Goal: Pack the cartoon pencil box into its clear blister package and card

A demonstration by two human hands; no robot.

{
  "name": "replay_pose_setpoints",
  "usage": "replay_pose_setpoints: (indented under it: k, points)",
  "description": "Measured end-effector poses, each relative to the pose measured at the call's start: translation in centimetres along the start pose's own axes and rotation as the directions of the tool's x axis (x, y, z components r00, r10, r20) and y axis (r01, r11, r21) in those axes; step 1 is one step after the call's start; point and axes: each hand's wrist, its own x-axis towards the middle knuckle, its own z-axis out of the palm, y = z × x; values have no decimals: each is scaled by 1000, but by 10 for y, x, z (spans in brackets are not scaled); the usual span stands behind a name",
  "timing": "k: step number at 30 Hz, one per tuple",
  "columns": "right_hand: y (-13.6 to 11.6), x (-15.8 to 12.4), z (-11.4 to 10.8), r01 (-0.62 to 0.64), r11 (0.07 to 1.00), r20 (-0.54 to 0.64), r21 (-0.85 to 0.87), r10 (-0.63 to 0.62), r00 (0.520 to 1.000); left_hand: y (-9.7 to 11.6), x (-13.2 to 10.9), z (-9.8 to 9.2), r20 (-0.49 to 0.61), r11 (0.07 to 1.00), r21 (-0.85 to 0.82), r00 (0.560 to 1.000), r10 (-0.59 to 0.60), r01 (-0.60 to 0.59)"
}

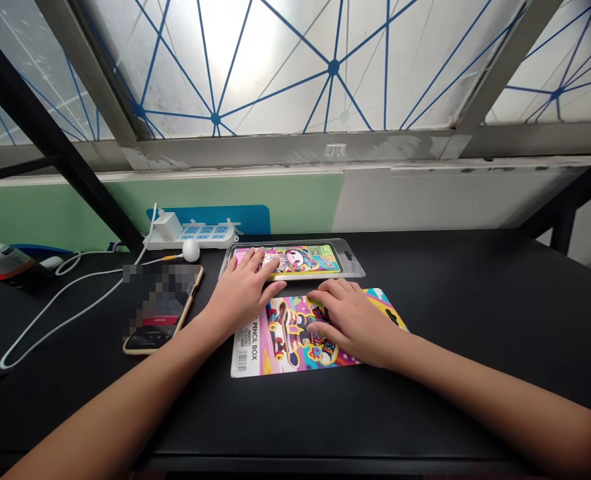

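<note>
A colourful card insert printed "PENCIL BOX" lies flat on the black table. My right hand rests on it, palm down, fingers stretched flat. Just behind it lies a clear plastic blister tray with a colourful pencil box inside. My left hand lies across the tray's left end, its fingers spread over the box and its thumb reaching toward the card. Neither hand grips anything.
A smartphone lies left of my left hand. Behind it are a white power strip with a charger, a white cable looping across the table, and a bottle at the far left. A window wall stands behind the table.
</note>
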Motion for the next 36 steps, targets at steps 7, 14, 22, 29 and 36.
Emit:
replay_pose_setpoints:
  k: [7, 14, 22, 29, 36]
  points:
    - [3, -1, 6, -62, 997, -74, -49, 58, 996, -3, 2, 3, 5, 998, 51, 1000, -31, 31]
    - [-7, -5, -11, -81, 995, -58, 56, 84, 995, -2, 2, -5, 23, 1000, 7, 1000, -5, 5]
    - [89, -14, -65, -415, 898, 113, 145, 402, 909, 1, -5, -13, -12, 996, -47, 997, 74, -75]
    - [130, -16, -66, -532, 833, 255, 150, 487, 835, 2, -13, -27, -15, 991, -71, 993, 116, -117]
    - [91, -6, -52, -458, 830, 260, 319, 388, 884, 7, -19, -36, 59, 987, -68, 987, 146, -142]
